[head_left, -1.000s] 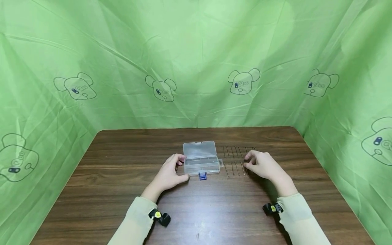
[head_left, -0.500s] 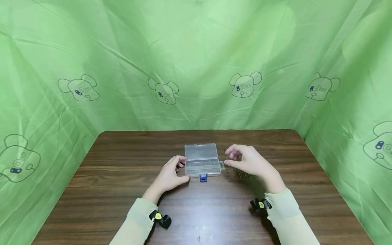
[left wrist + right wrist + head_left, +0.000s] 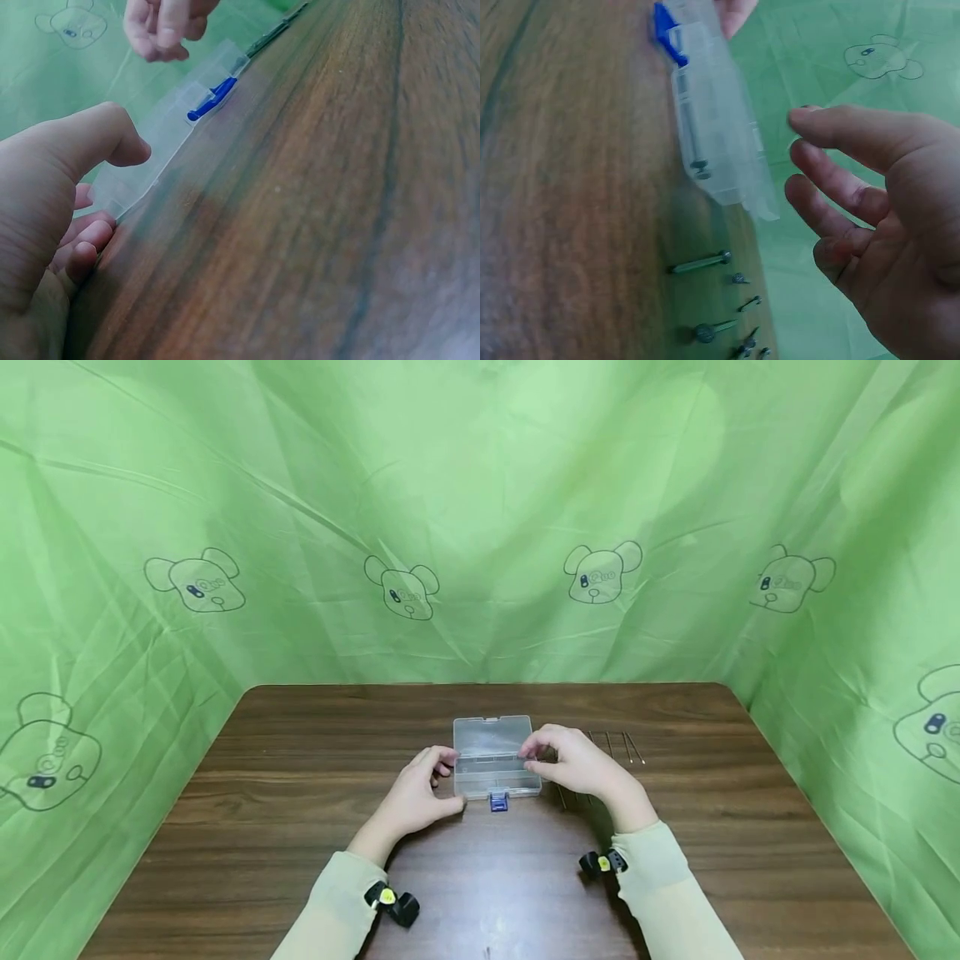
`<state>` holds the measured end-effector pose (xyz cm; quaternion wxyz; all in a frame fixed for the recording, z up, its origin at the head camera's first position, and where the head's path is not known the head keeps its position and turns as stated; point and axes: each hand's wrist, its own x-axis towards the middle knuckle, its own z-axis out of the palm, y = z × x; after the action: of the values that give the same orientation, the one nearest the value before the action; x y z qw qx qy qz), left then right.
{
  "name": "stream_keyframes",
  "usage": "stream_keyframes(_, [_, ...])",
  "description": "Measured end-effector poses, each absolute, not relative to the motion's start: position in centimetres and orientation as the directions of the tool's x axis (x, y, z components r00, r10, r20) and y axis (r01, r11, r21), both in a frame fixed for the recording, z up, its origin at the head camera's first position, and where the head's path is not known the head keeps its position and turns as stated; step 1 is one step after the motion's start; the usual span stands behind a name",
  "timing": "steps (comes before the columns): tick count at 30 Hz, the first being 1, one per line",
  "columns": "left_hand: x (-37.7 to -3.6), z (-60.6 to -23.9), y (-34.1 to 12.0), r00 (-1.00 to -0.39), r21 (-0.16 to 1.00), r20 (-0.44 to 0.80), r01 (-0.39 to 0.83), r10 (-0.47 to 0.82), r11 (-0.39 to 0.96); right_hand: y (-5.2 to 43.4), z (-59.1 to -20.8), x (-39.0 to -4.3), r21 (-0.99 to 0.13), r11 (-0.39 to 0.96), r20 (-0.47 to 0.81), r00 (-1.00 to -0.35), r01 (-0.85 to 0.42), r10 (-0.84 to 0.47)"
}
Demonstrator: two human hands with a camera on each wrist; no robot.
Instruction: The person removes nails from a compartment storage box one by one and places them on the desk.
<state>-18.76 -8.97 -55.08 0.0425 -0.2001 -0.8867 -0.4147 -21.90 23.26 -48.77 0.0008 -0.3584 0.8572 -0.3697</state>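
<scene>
A clear plastic box [image 3: 480,785] with a blue latch [image 3: 498,802] lies with its lid [image 3: 491,735] raised at the back. My left hand [image 3: 414,789] rests at its left side, thumb near the front corner and fingers at the side wall. Over the box's right part hovers my right hand [image 3: 577,764], thumb and forefinger bent close together. I cannot tell whether a nail is between those fingertips. Through the clear wall, the right wrist view shows a nail [image 3: 693,127] in the box. Loose nails [image 3: 701,262] lie beside it on the table, partly behind the right hand in the head view.
The brown wooden table [image 3: 300,827] runs back to a green cloth curtain [image 3: 480,635] printed with bear heads. Several nails [image 3: 635,747] lie to the right of the box. A small black camera [image 3: 397,906] is strapped to each sleeve.
My right hand has moved left from the nails to above the right part of the box. The left hand stays at the box's left side.
</scene>
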Motion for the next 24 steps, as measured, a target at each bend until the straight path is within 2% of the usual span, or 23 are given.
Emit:
stream_keyframes(9, [-18.8,-55.0,-9.0,-0.912,0.707,0.260,0.404,0.318,0.580,22.7,-49.5,-22.2,-0.562,0.570,0.148,-0.751,-0.599,-0.644])
stream_keyframes(18, [-18.8,-55.2,-8.8,-0.917,0.716,0.248,0.391,0.313,0.578,22.2,-49.6,-22.0,-0.538,0.559,0.170,-0.731,-0.630,-0.661])
stream_keyframes(24, [-18.6,-55.0,-8.7,-0.920,0.724,0.235,0.381,0.314,0.575,21.7,-50.0,-22.0,-0.509,0.596,0.142,-0.744,-0.621,-0.653])
